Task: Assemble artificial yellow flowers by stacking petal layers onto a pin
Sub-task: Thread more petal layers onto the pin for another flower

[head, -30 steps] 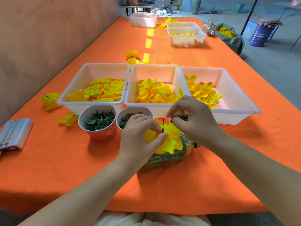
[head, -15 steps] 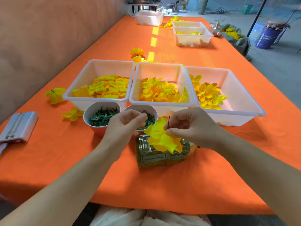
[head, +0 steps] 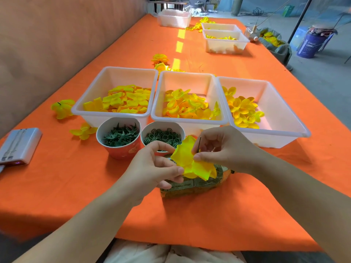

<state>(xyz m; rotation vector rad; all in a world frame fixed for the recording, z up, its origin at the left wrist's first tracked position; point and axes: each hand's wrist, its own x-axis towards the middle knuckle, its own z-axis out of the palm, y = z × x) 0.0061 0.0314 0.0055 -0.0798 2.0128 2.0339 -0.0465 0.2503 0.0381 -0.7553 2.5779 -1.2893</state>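
A: Back from the ring cup (head: 163, 124) had come the left hand (head: 152, 168), and its curled fingers touched the yellow petals (head: 190, 162) just left of the pin (head: 199, 142).

B: Was its grip clamped on them?

A: I couldn't tell. Its thumb lay at their lower edge, and that was all I could see. The right hand (head: 226, 149) had its grip pinched on the petals at the pin's foot, and the pin stood thin and dark between its fingers.

B: And under the pin?

A: A greenish block (head: 190, 186) lay on the orange counter (head: 76, 177). The ring cup stood just behind and left of the pin, with a cup of green spiky pieces (head: 121, 151) further left. Behind the pin sat the middle tub (head: 188, 82) of loose petals. Far left of the pin lay a grey device (head: 19, 145).
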